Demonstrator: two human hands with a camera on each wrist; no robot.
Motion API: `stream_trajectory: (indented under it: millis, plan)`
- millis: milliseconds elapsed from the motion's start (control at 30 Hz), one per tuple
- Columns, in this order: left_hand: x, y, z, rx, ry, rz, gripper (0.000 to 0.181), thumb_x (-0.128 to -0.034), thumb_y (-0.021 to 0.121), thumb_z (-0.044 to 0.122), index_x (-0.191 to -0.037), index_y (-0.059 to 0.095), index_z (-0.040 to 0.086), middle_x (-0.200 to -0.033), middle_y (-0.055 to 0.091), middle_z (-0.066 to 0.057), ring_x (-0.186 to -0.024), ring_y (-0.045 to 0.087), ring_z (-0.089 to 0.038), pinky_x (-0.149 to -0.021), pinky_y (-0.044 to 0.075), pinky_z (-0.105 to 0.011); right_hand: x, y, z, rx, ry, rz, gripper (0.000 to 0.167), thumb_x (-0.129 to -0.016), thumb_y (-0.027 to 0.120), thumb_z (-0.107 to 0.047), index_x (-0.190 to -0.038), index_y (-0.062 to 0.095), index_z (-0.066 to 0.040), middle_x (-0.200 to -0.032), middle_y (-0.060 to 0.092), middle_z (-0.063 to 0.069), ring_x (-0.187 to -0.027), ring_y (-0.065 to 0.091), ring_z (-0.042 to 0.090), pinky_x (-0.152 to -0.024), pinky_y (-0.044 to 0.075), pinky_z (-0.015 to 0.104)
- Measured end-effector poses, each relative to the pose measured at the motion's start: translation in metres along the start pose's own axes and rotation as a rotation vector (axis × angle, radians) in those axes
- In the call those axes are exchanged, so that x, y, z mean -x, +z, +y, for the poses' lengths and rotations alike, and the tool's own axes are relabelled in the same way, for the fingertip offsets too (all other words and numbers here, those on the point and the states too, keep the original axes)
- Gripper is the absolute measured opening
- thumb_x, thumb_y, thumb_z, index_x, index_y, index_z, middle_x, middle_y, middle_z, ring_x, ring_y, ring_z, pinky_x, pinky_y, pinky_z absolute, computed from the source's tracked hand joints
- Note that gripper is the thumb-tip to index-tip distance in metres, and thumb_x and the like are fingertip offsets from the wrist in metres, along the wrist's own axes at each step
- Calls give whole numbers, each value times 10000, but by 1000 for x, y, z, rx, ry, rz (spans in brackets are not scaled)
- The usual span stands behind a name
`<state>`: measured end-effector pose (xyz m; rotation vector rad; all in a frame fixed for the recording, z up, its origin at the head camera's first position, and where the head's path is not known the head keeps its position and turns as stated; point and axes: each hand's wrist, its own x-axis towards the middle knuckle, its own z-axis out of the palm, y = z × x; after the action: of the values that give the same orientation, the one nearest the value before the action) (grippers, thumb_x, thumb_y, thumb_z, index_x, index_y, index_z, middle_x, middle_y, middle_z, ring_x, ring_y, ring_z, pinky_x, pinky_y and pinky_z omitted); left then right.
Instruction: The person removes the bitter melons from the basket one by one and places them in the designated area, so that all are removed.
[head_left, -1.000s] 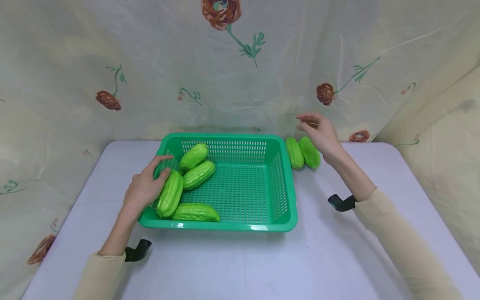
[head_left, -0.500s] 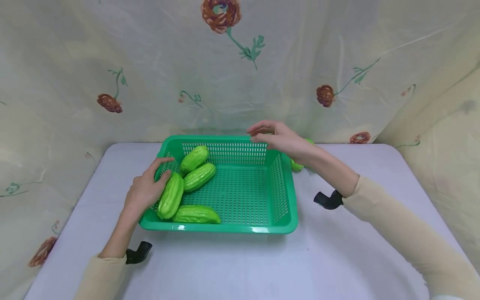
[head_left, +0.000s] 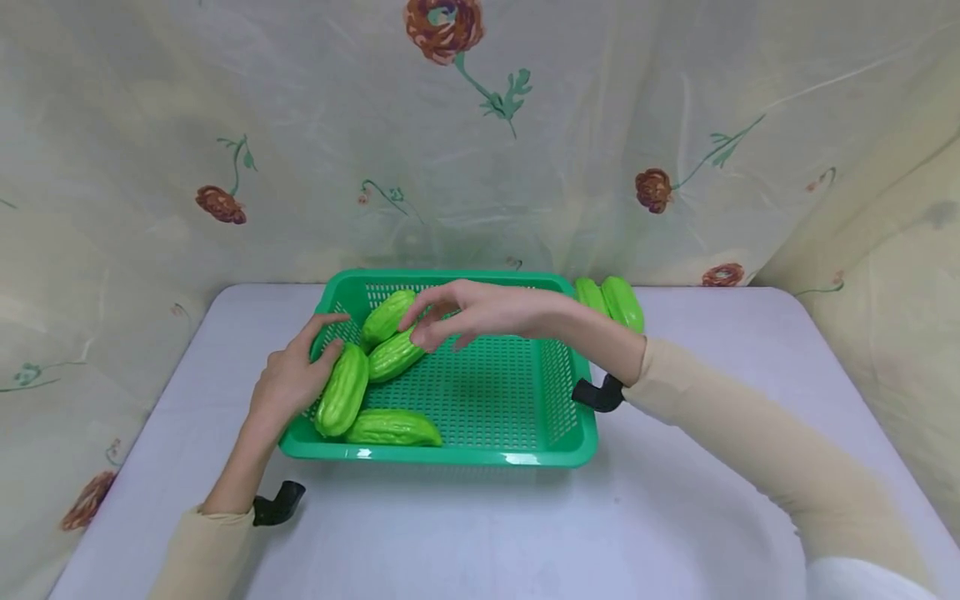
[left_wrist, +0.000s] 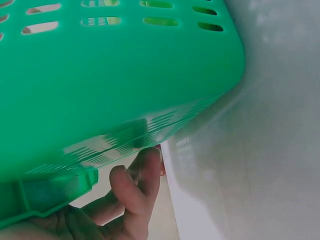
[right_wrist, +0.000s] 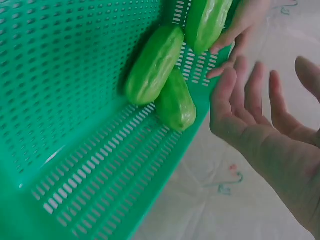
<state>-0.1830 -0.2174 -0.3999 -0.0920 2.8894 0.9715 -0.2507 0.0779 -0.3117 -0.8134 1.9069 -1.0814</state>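
Observation:
A green plastic basket stands on the table with several bitter gourds grouped toward its left side. My left hand holds the basket's left rim, beside a bitter gourd that leans there; in the left wrist view its fingers are curled by the basket's outer wall. Over the basket is my right hand, empty, with fingers loosely bent. Its fingertips overlap a bitter gourd in the head view, but the right wrist view shows them apart from it. Another gourd lies along the front wall.
Two more bitter gourds lie on the table just outside the basket's back right corner, partly behind my right forearm. A flowered curtain hangs behind the table. Each wrist carries a black camera mount.
My right hand has moved left and lower, from above the two gourds outside to over the gourds in the basket, carrying nothing. The left hand stays on the rim.

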Motion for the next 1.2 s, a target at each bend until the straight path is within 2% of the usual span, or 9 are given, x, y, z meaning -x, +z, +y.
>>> stream_trajectory:
  millis: [133,333,433,533,700,1000,1200]
  plan:
    - [0,0,0,1,-8,-7,491,-1143,458,389,-1630,434,330,-839,561,-156,-571,392,-198,-517,338,-352,-17,6,3,27,-5,-80,435,-1088,616,-321,-1493,581,-166,-1525,617,145,-1287,674,227,-1115,543,480]
    - [-1,-1,3,-1,1,-8,488,-1143,458,381,-1626,439,318,-852,569,-161,-575,410,-204,-528,348,-353,-35,18,10,27,6,-146,470,-1081,632,-330,-1504,574,-132,-1472,668,84,-1383,631,339,-1169,494,599]
    - [-1,-1,4,-5,5,0,488,-1142,461,371,-1625,444,301,-824,547,-143,-569,415,-204,-526,350,-349,-43,25,14,-1,37,-143,479,-1084,639,-314,-1515,558,-122,-1470,657,60,-1440,586,363,-1155,513,594]
    - [-1,-1,5,-7,7,2,487,-1143,462,370,-1624,445,301,-792,523,-127,-556,410,-199,-520,348,-345,-49,31,19,-22,78,-138,507,-1088,645,-291,-1543,529,-101,-1503,634,88,-1458,570,334,-1131,539,579]
    - [-1,-1,5,0,7,0,486,-1144,458,381,-1625,444,320,-763,498,-113,-542,395,-190,-510,344,-344,-55,43,26,33,125,-157,504,-1085,658,-283,-1543,526,-120,-1455,674,62,-1396,619,258,-1089,572,539]
    - [0,-2,3,5,-1,-10,494,-1145,454,397,-1634,427,336,-739,476,-96,-535,376,-179,-496,337,-337,-58,52,31,24,151,-195,511,-1096,631,-222,-1567,477,-96,-1391,721,64,-1270,675,175,-1003,618,508]
    - [1,-1,2,1,-6,-13,511,-1147,442,417,-1651,405,339,-813,563,-140,-555,390,-186,-508,341,-349,-60,57,35,25,154,-218,498,-1092,640,-220,-1555,492,-111,-1378,727,66,-1237,687,164,-988,622,505]
